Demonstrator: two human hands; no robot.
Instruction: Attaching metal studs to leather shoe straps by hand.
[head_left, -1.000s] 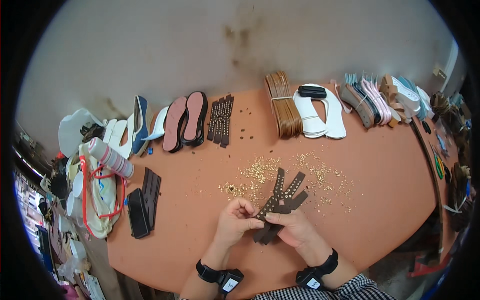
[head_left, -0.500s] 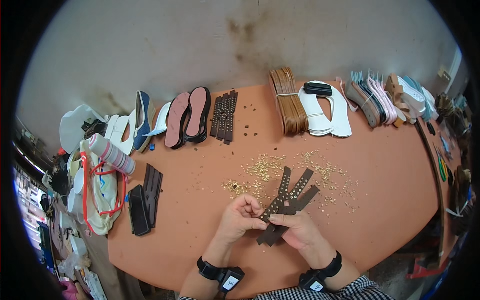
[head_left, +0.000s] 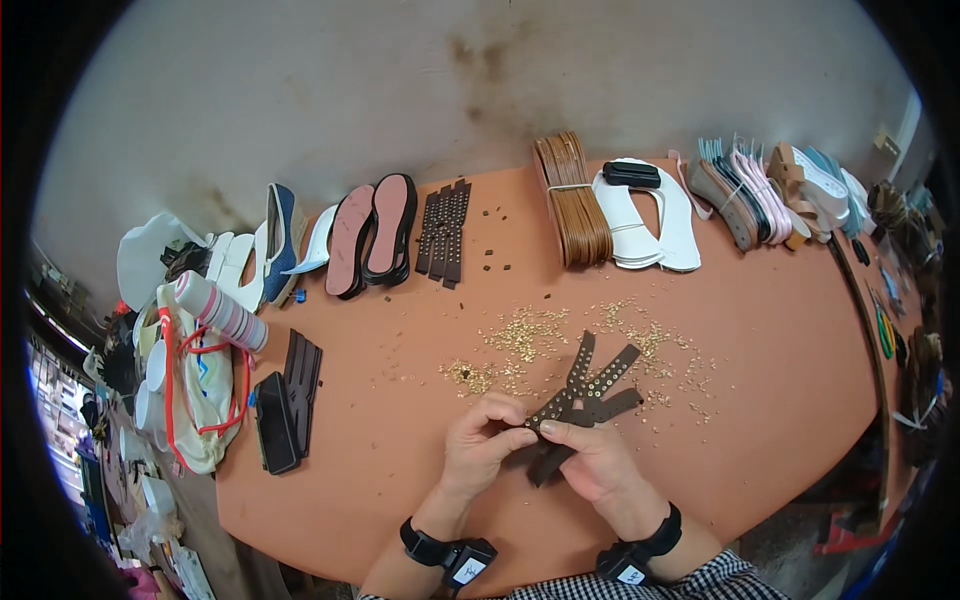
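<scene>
Studded brown strap piece [head_left: 574, 393] between 2 hands, left hand [head_left: 484, 446] pinching its left edge, right hand [head_left: 604, 466] clamped nearer its middle, long axis slanting away-right toward loose gold studs [head_left: 527, 335].

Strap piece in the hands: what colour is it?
Strap piece: dark brown, partly gold-studded; best in head view.

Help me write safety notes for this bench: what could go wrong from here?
The dark brown, gold-studded strap piece between the left hand and right hand fans out close to loose, shiny gold-coloured bits, and might scatter them. Those bits lie uncontained on the orange-brown tabletop, so some could get lost. The tilted pink-and-white striped cylinder might topple towards the flat black rectangular phone.
</scene>
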